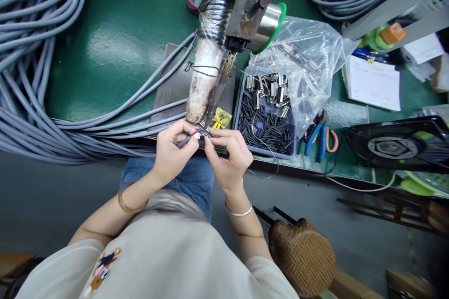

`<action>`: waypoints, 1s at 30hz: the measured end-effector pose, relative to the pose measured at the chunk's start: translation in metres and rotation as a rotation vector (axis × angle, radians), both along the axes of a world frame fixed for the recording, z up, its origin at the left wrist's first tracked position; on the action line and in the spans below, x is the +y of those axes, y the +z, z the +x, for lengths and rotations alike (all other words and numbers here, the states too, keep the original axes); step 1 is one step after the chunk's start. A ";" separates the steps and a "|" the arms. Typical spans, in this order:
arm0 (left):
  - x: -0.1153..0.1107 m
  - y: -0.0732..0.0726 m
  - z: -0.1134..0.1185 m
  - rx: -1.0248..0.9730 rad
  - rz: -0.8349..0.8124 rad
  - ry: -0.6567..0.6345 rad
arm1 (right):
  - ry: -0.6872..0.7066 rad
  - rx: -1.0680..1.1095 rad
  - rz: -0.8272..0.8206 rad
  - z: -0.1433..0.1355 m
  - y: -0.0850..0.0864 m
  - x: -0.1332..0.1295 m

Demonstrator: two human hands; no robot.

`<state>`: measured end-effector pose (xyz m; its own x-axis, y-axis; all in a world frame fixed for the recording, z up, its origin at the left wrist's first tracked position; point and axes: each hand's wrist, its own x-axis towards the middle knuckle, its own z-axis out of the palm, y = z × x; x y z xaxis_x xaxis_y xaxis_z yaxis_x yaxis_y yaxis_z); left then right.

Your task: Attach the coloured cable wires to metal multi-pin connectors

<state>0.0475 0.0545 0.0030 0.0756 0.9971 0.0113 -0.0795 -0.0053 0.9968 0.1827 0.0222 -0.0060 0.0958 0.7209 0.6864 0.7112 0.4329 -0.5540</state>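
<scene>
My left hand [175, 149] is closed in a pinch on the end of a grey cable [184, 141], whose thin coloured wires show at its tip. Across from it my right hand [229, 152] pinches a small metal connector [207, 131], and the wire ends meet it between my fingertips. Just above stands the metal tip of a soldering tool [219, 88], beside a wrapped duct [203, 74]. A yellow piece [220, 119] lies behind my right fingers. My fingertips partly hide the connector.
Grey cables [42, 112] pile up at the left. A tray [293, 142] of metal connectors and black sleeves sits right of my hands, beside a plastic bag [308, 65], pliers [321, 138] and a black fan [396, 145]. A solder spool [268, 28] hangs above. A stool [305, 257] stands below.
</scene>
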 end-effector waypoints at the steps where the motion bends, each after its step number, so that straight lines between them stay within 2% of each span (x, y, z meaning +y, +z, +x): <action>1: 0.000 0.001 0.000 0.003 0.007 0.003 | -0.004 -0.004 0.005 0.000 0.000 0.000; 6: 0.002 0.004 -0.001 -0.001 0.026 0.014 | -0.015 -0.072 0.038 0.001 0.003 0.001; 13: 0.002 0.002 -0.004 -0.067 -0.090 -0.052 | -0.006 -0.283 0.120 0.002 -0.001 -0.004; 16: 0.000 0.004 -0.005 -0.081 -0.116 -0.062 | 0.013 -0.168 0.048 0.005 0.001 -0.009; 20: -0.003 0.007 -0.009 -0.126 -0.164 -0.143 | -0.041 0.230 -0.128 0.013 0.012 -0.024; 23: -0.005 0.006 -0.013 -0.169 -0.222 -0.193 | -0.079 0.415 -0.061 0.017 0.019 -0.037; 26: -0.008 0.005 -0.017 -0.202 -0.288 -0.211 | -0.092 0.425 -0.061 0.014 0.019 -0.046; 30: -0.011 0.004 -0.022 -0.246 -0.311 -0.223 | -0.089 0.199 -0.108 0.007 0.011 -0.047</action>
